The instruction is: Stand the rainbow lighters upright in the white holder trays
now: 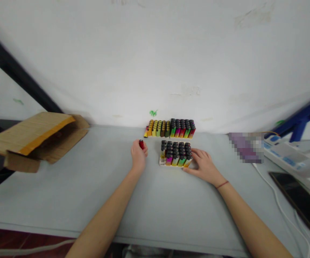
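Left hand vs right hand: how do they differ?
The left hand is closed around a red lighter; the right hand is spread at the right end of the front lighter tray. The right hand has a reddish wrist cord; the left hand has none. Both are ungloved.

Desk from here: box left, lighter tray centre, two lighter sets behind it by the wall, power strip right, phone in front of that.
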`<state>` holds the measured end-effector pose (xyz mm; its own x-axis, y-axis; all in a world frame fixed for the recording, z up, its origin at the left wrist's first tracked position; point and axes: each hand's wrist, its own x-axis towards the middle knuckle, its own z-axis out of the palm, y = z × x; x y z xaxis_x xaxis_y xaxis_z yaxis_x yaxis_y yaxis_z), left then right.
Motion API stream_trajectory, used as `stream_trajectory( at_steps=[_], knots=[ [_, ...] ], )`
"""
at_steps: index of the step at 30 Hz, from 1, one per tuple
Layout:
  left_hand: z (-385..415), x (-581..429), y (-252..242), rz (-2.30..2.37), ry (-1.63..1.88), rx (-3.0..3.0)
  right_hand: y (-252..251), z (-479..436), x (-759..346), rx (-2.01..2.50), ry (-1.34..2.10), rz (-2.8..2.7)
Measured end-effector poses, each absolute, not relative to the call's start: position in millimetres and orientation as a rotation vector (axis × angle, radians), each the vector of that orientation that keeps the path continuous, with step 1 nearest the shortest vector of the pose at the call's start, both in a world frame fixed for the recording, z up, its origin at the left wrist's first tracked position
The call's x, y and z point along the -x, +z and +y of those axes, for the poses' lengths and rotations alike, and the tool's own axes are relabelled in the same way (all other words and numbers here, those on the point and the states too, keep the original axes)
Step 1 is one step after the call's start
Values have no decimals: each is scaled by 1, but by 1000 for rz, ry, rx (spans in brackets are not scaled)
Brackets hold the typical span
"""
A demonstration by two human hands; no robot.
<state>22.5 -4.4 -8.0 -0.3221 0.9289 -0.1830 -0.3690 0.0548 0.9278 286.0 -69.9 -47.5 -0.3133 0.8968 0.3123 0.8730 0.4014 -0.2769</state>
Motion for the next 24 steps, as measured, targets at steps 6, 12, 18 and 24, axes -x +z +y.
stream_trajectory(
  at_steps=[6, 12, 18, 24],
  knots=[
    [-4, -23, -9, 1208, 1489, -611, -47, -70, -286, 1518, 81, -2258],
    [-2, -20, -7, 1210, 1450, -627, -47, -70, -286, 1522, 63, -2268],
    [-3, -19, -6, 1191, 1483, -644, -47, -70, -286, 1518, 64, -2268],
    [-7, -25, -6, 1117, 1466, -749, -48, -70, -287, 1514, 71, -2270]
  ],
)
